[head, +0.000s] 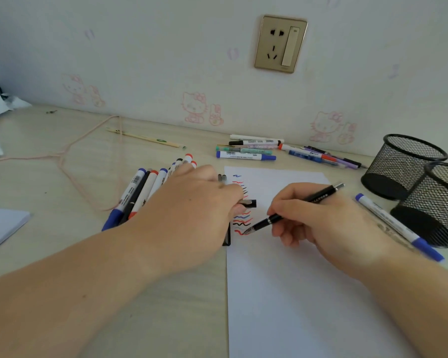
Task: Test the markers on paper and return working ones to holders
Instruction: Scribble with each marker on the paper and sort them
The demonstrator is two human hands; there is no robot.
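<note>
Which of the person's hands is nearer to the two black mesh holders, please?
Right. The right hand, gripping a black pen, sits on the paper just left of the mesh holders; the left hand lies farther away, at the paper's left edge.

My forearms are bare right up to the near edge of view, with no sleeve showing on either. My left hand and right hand are bare too, nails short and plain.
</note>
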